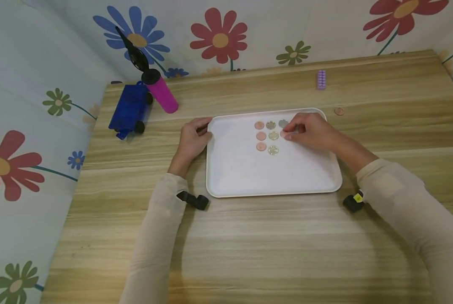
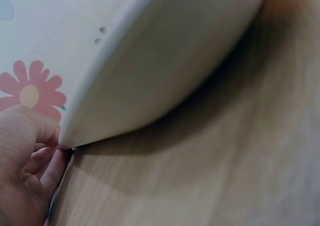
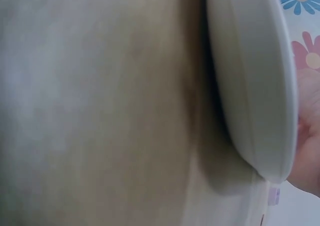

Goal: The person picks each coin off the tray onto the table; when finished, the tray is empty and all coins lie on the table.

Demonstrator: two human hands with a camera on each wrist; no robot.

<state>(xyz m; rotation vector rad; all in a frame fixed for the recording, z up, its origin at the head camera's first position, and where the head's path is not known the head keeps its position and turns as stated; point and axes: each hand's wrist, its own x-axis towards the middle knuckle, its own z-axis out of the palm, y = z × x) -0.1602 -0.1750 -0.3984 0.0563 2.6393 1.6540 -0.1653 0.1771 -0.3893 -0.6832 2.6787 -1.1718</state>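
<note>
Seven coins (image 1: 273,135) lie in rows on the white tray (image 1: 241,177) in the head view; another coin (image 1: 339,111) rests on the worktop (image 1: 249,245) beyond it. The right hand (image 1: 313,130) has its grip nearly closed, apparently pinching a copper coin (image 1: 283,134) over the tray.

In the left wrist view, the left hand (image 2: 27,163) pinches the tray's corner, grip drawn together.

In the right wrist view, the tray's side hides the right fingertips.

The left sleeve (image 1: 150,240) and right sleeve (image 1: 408,211) were both plain pale beige, kinda loose and creased. A black strap (image 1: 184,196) ran across the left cuff (image 1: 173,182) with a chunky black box (image 1: 201,202) on it; the right-side black gadget (image 1: 351,205) had a little yellow patch (image 1: 358,197). Left hand (image 1: 193,140) and right hand (image 1: 313,130) were bare.
</note>
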